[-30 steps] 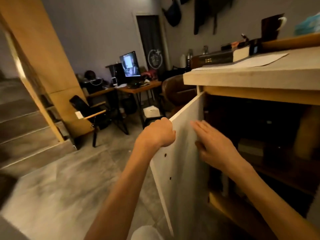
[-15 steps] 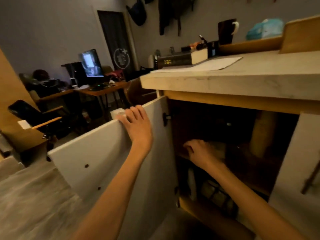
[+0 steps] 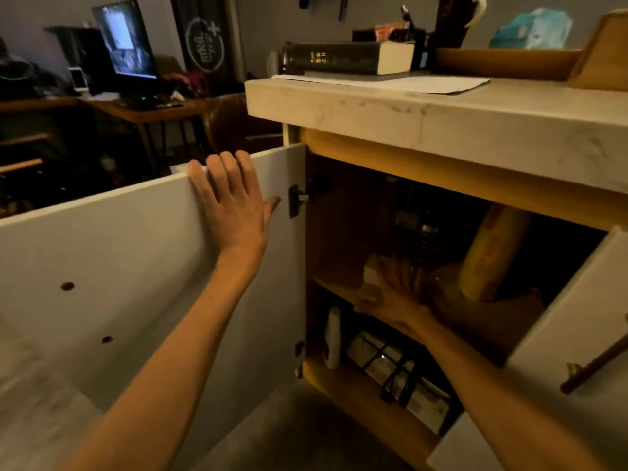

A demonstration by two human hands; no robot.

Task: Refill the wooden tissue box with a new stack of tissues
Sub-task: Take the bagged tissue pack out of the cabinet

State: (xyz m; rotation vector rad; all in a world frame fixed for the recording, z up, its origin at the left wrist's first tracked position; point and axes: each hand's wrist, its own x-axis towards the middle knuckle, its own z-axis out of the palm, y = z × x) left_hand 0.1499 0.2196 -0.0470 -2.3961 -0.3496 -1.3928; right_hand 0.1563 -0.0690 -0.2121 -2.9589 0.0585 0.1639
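My left hand lies against the inside of the open white cabinet door, fingertips hooked over its top edge. Inside the dark cabinet, my right hand is blurred, with its fingers spread over the middle shelf. It is at a pale, box-like pack that stands there. Whether the fingers touch the pack I cannot tell. On the counter top right, a teal soft pack rests in a wooden tray-like box.
A yellow roll leans on the shelf right of my right hand. Below it are a white bottle and a wire rack. The right door is ajar. A thick book and paper lie on the counter.
The door has swung wide open to the left. My left hand went from gripping its edge to lying flat on it. My right hand moved deep into the cabinet.
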